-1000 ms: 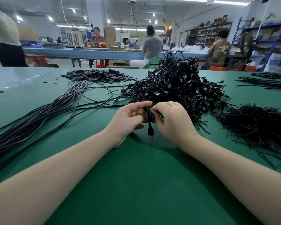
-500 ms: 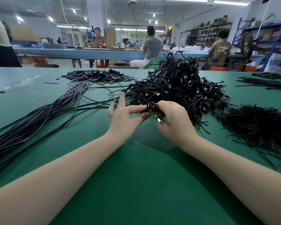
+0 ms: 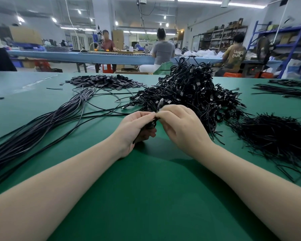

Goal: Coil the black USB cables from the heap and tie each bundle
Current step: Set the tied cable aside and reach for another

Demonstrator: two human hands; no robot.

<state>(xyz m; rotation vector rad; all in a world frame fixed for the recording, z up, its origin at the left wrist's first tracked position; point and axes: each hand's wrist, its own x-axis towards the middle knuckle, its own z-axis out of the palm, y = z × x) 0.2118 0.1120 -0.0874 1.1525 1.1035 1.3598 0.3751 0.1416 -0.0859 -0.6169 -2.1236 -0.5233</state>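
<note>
I read pale letters, "UNKN OWN", on an olive-brown T-shirt [image 3: 235,55] worn by a seated worker. I find nothing else legible.

1. A factory assembly floor: beyond the green worktop [image 3: 146,197] seated workers [image 3: 163,49] line a long blue bench [image 3: 76,56].
2. Right of that bench stand stocked storage racks [image 3: 221,39]; strip lights [image 3: 198,0] hang overhead.

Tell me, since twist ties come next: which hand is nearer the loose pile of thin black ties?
Right. The right hand lies just left of the tie pile; the left hand sits beyond it, farther away.
</note>
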